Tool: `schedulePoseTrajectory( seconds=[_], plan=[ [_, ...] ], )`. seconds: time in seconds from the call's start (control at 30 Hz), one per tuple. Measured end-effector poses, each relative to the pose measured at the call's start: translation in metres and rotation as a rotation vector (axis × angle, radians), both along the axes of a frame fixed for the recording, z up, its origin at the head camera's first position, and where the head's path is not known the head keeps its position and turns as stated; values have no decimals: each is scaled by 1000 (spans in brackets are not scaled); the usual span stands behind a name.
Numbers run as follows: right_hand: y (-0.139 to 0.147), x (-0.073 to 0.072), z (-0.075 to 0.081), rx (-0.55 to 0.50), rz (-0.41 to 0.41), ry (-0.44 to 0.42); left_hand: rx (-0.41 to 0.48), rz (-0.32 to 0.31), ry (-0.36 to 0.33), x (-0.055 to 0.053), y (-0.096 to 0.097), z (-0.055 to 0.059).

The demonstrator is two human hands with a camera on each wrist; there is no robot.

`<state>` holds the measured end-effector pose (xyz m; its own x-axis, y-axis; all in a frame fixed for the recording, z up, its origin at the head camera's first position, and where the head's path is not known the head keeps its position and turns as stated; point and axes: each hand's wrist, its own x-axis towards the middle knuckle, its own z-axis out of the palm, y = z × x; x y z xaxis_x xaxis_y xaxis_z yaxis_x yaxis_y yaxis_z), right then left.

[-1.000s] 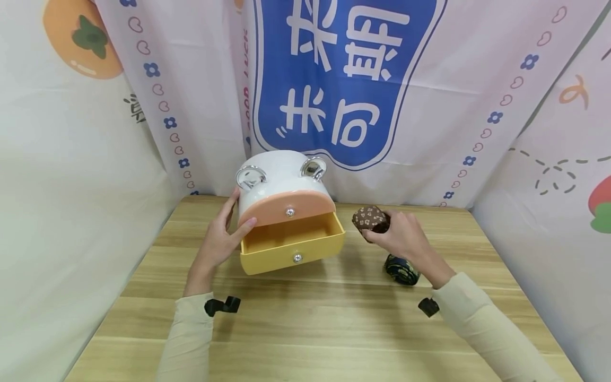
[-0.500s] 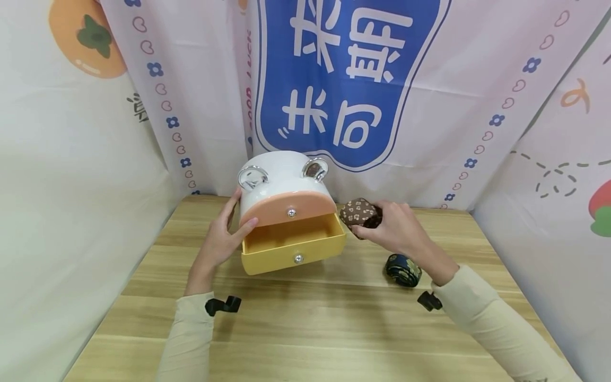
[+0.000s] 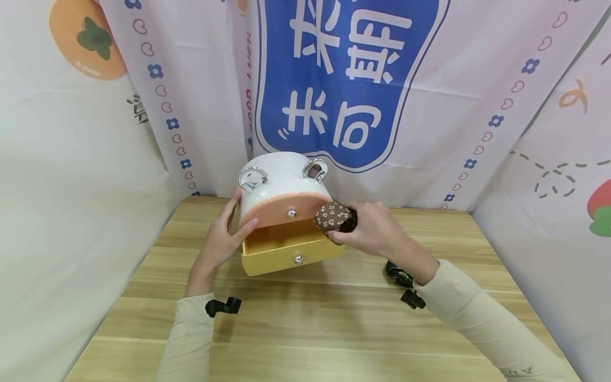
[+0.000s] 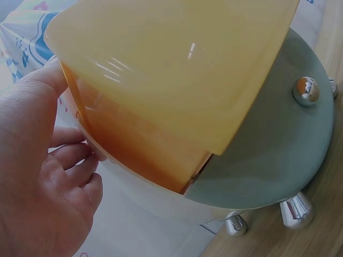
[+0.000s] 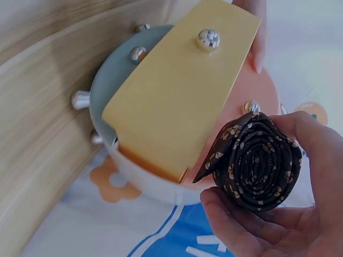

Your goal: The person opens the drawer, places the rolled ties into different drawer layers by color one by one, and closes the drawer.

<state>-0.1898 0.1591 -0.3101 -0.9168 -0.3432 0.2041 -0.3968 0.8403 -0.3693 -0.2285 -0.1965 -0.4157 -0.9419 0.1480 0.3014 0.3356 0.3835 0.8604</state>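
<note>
A rounded white drawer box (image 3: 279, 164) stands at the back, with a peach upper drawer (image 3: 267, 208) that is closed. Its yellow middle drawer (image 3: 269, 261) is pulled out. My left hand (image 3: 220, 239) holds the box's left side, thumb on the front and fingers along the wall. In my right hand (image 3: 382, 231) is a rolled brown floral necktie (image 3: 331, 216), pinched between thumb and fingers. The roll is over the right end of the yellow drawer, and its spiral edge and pointed tip (image 5: 206, 166) show in the right wrist view.
A second rolled necktie (image 3: 398, 273), dark with a pattern, lies on the wooden table (image 3: 296, 329), partly hidden by my right wrist. Silver ear-like rings (image 3: 252, 178) top the box. A green lower drawer (image 4: 268, 134) shows under the yellow one. Printed curtains (image 3: 429, 132) close in the back and sides.
My right hand has carried the brown necktie leftward, from beside the box to over the right end of the yellow drawer. My left hand has stayed on the box.
</note>
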Motion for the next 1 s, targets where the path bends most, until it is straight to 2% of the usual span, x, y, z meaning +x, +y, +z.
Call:
schedulePoseTrajectory(
  seconds=[0.3,0.43,0.8,1.0],
  plan=[
    [-15,-5,-6,-33,79,-40,-14,7,5,0,0,1],
    [-19,-11,-3,3,88,-54,-14,7,0,0,0,0],
    [-31,-34,18,158,126,-245,-2,-2,17,-1,-1,-1],
    [-40,-40,18,164,136,-319,-6,0,15,-1,-1,0]
  ],
)
